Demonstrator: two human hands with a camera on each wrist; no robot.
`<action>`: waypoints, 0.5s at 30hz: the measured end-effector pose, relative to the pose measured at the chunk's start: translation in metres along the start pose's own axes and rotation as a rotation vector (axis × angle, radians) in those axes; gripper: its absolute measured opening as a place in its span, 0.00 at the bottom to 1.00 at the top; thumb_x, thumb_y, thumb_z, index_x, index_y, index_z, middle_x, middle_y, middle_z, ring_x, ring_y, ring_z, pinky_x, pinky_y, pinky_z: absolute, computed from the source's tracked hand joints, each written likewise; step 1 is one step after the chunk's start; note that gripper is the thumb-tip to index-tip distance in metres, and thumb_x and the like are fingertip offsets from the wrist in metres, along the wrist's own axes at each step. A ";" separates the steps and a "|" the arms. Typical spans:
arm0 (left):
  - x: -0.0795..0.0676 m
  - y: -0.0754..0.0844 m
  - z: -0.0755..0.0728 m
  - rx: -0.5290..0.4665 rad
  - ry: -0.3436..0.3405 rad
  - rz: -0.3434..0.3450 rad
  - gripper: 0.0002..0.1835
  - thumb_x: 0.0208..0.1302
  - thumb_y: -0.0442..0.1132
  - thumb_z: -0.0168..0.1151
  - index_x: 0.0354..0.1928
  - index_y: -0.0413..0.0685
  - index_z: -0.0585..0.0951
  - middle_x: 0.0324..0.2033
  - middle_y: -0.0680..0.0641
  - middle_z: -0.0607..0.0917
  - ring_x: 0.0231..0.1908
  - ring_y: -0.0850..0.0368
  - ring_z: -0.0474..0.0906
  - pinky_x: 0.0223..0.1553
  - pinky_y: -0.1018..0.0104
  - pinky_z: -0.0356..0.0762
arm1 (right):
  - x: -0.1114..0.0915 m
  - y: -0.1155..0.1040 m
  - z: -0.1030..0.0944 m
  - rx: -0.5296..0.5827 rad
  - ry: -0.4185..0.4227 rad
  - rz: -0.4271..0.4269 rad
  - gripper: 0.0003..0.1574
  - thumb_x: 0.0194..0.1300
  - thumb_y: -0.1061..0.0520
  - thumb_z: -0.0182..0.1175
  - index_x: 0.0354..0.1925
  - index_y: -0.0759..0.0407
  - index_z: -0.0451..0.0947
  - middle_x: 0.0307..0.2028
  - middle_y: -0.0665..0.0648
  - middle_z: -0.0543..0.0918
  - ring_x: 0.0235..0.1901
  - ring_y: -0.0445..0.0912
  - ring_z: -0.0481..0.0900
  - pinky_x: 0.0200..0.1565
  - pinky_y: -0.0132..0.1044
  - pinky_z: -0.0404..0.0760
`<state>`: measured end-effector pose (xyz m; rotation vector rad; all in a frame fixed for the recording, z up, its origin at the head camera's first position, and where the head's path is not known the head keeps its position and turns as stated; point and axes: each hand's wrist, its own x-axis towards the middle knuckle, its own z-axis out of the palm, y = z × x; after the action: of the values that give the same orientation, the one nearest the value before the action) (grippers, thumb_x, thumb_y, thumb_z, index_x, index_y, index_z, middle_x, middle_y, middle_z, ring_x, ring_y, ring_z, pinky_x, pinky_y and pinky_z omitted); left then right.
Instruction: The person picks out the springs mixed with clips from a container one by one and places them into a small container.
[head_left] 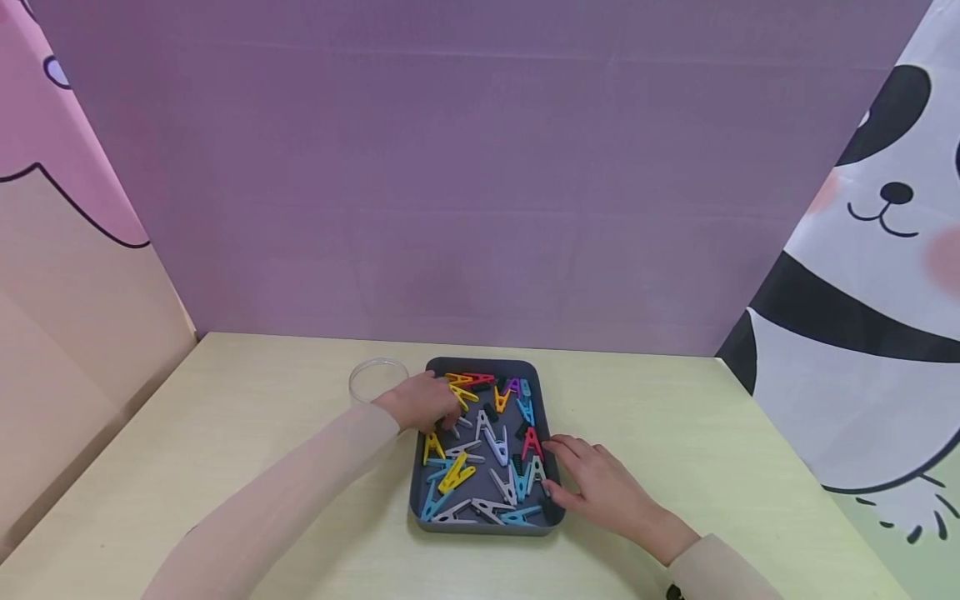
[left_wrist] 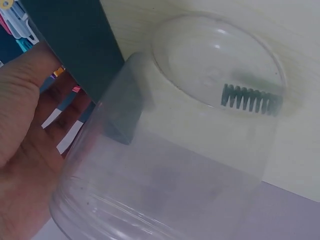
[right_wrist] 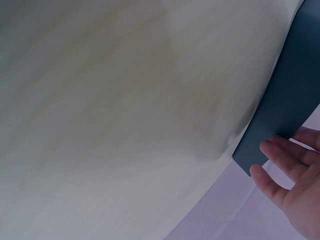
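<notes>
A dark grey tray (head_left: pixel 486 530) holds many loose plastic clothespins (head_left: pixel 497 447) in yellow, red, blue, purple, grey and white. My left hand (head_left: pixel 429 402) reaches over the tray's left wall, its fingers down among the clothespins. Its fingertips are hidden, so a hold on any clothespin cannot be made out. Beside that hand stands a clear plastic jar (left_wrist: pixel 165 165); a dark toothed piece (left_wrist: pixel 250 99) shows through it near the base. My right hand (head_left: pixel 600 487) rests against the tray's right side, fingers extended and touching the wall.
The tray lies on a pale wooden table (head_left: pixel 285 400). Behind the table rises a purple cloth backdrop (head_left: pixel 480 192). A panda-print panel (head_left: pixel 855 333) stands on the right, and a pink and beige panel (head_left: pixel 67 275) on the left.
</notes>
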<state>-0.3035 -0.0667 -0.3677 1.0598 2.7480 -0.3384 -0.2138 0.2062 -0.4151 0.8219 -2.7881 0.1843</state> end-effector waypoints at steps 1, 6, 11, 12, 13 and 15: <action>0.000 0.000 0.000 0.001 -0.004 -0.001 0.11 0.48 0.38 0.70 0.35 0.62 0.84 0.36 0.59 0.84 0.42 0.59 0.72 0.58 0.57 0.64 | 0.000 0.000 0.000 0.001 0.000 0.000 0.31 0.57 0.42 0.59 0.53 0.58 0.73 0.52 0.57 0.76 0.52 0.49 0.75 0.49 0.47 0.76; 0.001 0.000 0.002 0.007 -0.026 -0.017 0.12 0.47 0.40 0.71 0.36 0.64 0.84 0.37 0.60 0.83 0.44 0.59 0.70 0.58 0.60 0.63 | -0.001 0.000 0.000 -0.009 0.005 -0.008 0.31 0.57 0.42 0.58 0.53 0.58 0.72 0.52 0.57 0.76 0.52 0.49 0.75 0.49 0.47 0.76; 0.000 0.001 0.002 -0.004 -0.035 -0.029 0.12 0.46 0.41 0.72 0.35 0.64 0.84 0.38 0.59 0.82 0.44 0.58 0.69 0.57 0.60 0.64 | -0.001 0.001 0.000 -0.020 0.010 -0.014 0.31 0.57 0.41 0.58 0.54 0.58 0.72 0.52 0.57 0.76 0.52 0.49 0.75 0.49 0.47 0.76; 0.000 0.001 0.001 -0.005 -0.037 -0.031 0.12 0.46 0.41 0.72 0.35 0.64 0.84 0.38 0.59 0.82 0.44 0.58 0.69 0.58 0.60 0.64 | -0.001 0.001 0.000 -0.021 0.011 -0.015 0.31 0.57 0.41 0.58 0.54 0.58 0.72 0.52 0.57 0.76 0.52 0.49 0.75 0.49 0.47 0.76; 0.000 0.001 0.000 -0.004 -0.039 -0.030 0.12 0.46 0.41 0.72 0.35 0.64 0.84 0.39 0.59 0.82 0.44 0.58 0.69 0.58 0.59 0.63 | -0.001 0.001 0.000 -0.021 0.012 -0.017 0.31 0.57 0.41 0.58 0.54 0.58 0.72 0.52 0.57 0.76 0.52 0.49 0.75 0.49 0.47 0.76; -0.001 0.001 -0.001 0.006 -0.044 -0.025 0.11 0.46 0.42 0.72 0.34 0.64 0.84 0.39 0.59 0.82 0.44 0.58 0.69 0.59 0.59 0.63 | -0.001 0.001 -0.001 -0.021 0.014 -0.019 0.31 0.57 0.41 0.58 0.54 0.58 0.72 0.52 0.57 0.76 0.52 0.49 0.75 0.49 0.47 0.76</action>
<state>-0.3018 -0.0664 -0.3667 1.0073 2.7251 -0.3689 -0.2135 0.2072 -0.4147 0.8392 -2.7630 0.1570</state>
